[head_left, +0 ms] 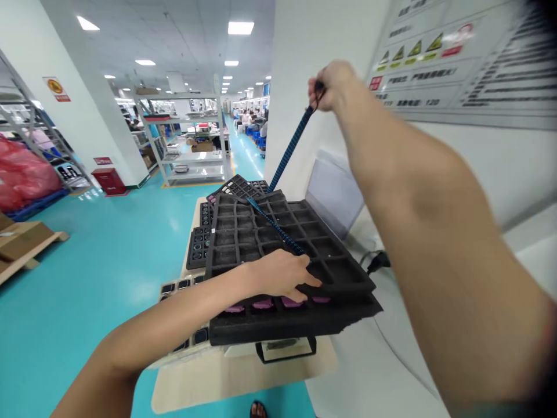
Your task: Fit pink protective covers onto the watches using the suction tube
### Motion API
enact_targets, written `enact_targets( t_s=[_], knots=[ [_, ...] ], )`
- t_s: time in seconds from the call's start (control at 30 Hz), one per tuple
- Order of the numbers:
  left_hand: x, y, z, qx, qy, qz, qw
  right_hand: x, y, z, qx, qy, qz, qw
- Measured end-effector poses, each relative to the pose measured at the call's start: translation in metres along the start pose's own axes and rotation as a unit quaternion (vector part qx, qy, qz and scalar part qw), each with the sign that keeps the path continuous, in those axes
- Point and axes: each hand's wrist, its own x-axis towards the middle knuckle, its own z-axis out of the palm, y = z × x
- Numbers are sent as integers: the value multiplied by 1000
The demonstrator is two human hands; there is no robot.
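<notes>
My right hand (333,84) is raised near the wall, its fingers closed around the black end of a blue-and-black bungee cord (290,152). The cord runs taut down to the far side of stacked black foam trays (237,223). Another stretch of it lies slantwise across the top tray, reaching my left hand (282,273). That hand rests on the tray's near part with fingers spread, touching the cord's near end. The top tray's visible compartments look bare. Purple pieces (262,304) show in the layer beneath.
The stack sits on a pale wooden board (243,377) with a black handle (287,351). Smaller trays with dark square pieces (201,335) lie left. A black plug (378,261) and clear plastic panel (335,191) are at right. Metal shelves (191,174) stand ahead.
</notes>
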Motion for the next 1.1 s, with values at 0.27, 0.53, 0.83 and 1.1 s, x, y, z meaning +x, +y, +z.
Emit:
enact_targets(
  t_s=[0.27, 0.53, 0.83, 1.1],
  knots=[
    [0, 7, 30, -68, 11, -8, 998, -151, -33, -49, 134, 6, 34, 990],
    [12, 28, 32, -24, 0, -87, 996, -489, 84, -41, -97, -6, 137, 986],
    [24, 32, 64, -164, 55, -113, 978, -576, 326, 63, -161, 123, 187, 961],
    [18, 58, 64, -85, 117, -76, 987, -563, 404, 108, -174, 156, 169, 958]
  ],
)
